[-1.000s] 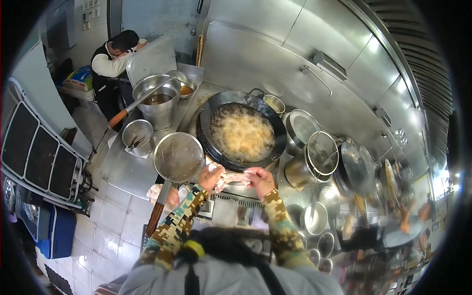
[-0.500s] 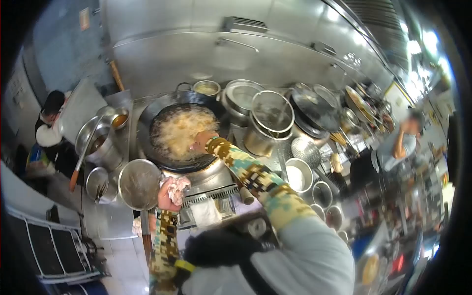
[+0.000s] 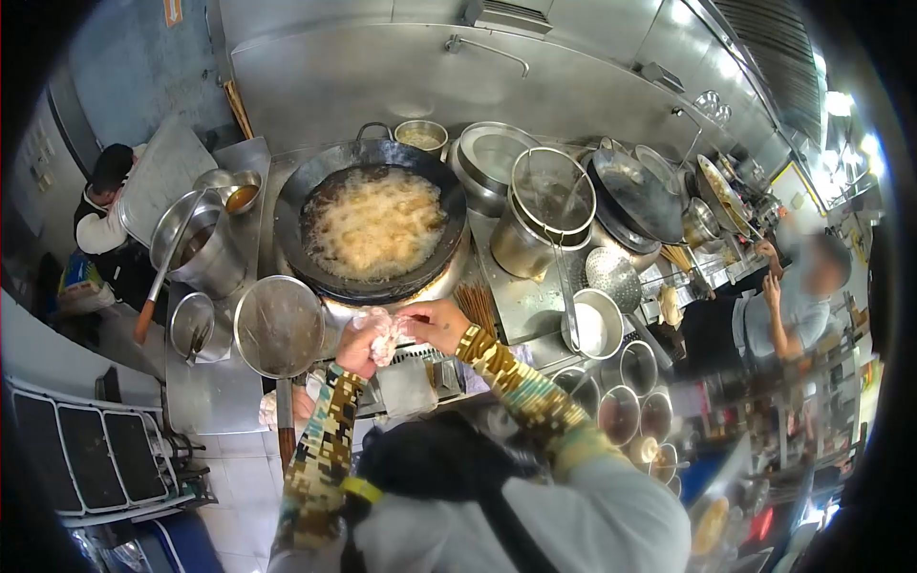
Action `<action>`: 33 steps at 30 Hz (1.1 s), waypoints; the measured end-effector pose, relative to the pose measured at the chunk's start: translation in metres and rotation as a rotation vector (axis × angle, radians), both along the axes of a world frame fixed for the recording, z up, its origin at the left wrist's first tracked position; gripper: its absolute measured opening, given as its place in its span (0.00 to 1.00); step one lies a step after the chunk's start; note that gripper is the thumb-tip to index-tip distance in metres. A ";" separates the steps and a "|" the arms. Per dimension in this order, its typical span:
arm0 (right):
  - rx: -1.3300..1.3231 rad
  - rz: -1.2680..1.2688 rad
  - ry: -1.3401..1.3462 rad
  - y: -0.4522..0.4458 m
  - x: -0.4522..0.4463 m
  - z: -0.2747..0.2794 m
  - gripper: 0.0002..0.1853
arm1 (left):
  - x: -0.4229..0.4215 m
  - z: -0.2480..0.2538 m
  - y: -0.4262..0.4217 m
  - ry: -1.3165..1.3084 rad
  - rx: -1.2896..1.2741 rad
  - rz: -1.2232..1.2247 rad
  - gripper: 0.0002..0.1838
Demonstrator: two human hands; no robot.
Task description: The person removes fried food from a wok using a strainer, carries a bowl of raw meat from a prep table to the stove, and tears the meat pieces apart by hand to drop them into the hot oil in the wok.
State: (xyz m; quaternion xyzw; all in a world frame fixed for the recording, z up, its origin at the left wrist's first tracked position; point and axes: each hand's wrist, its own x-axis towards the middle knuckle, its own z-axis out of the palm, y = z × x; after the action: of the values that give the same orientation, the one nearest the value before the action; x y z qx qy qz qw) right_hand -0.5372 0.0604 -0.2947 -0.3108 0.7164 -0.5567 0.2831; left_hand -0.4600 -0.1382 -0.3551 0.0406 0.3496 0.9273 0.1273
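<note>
My left hand [image 3: 353, 351] is closed around a pale pink, lumpy clump [image 3: 385, 338] that looks like raw meat. Against its right side, my right hand [image 3: 437, 327] pinches at the same clump with bent fingers. Both hands are just in front of a large black wok [image 3: 294, 229], over the stove's front edge. Inside the wok, golden pieces [image 3: 377, 229] fry in foaming oil. Left of my hands rests a round long-handled strainer [image 3: 279, 327], apart from them.
A tall steel pot [image 3: 210, 258] with a ladle stands at left. Right of the wok, a mesh strainer [image 3: 552, 196] sits on a pot, near a perforated skimmer [image 3: 613, 277] and a white-filled saucepan [image 3: 594, 325]. One person [image 3: 802, 296] stands far right, another [image 3: 110, 210] far left.
My right hand has drawn back from above the wok to the clump in my left hand. My left hand has shifted slightly right. The camera view has moved a little.
</note>
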 end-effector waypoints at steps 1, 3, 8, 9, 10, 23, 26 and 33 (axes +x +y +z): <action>0.005 -0.053 0.095 0.001 -0.001 -0.002 0.16 | 0.004 0.029 0.010 0.013 -0.140 0.059 0.11; 0.048 -0.168 0.195 0.002 0.005 0.019 0.12 | 0.002 0.047 0.031 0.053 -0.362 0.151 0.12; 0.071 -0.343 0.374 0.013 -0.006 0.005 0.11 | -0.010 0.033 0.024 0.080 -0.590 0.275 0.08; -0.101 -0.401 0.156 0.017 -0.011 -0.002 0.10 | -0.013 0.025 0.020 0.149 -0.622 0.306 0.04; -0.268 -0.451 -0.066 0.021 -0.017 -0.006 0.10 | -0.011 0.023 0.014 0.063 -0.516 0.274 0.03; -0.613 -0.421 -0.525 -0.013 -0.043 0.120 0.07 | 0.025 0.034 -0.005 -0.133 -0.024 0.264 0.07; -0.402 -0.333 0.203 -0.056 -0.062 0.144 0.09 | 0.029 0.040 -0.005 -0.083 0.020 0.250 0.11; 0.387 -0.056 0.779 -0.078 -0.121 0.043 0.24 | 0.048 0.039 -0.020 -0.004 0.082 0.329 0.20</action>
State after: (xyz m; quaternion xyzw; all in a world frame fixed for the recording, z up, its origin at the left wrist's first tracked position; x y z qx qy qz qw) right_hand -0.6583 -0.0173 -0.2513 -0.4195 0.8690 -0.2607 0.0296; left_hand -0.4117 -0.1587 -0.3162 -0.0140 0.3132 0.9492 -0.0275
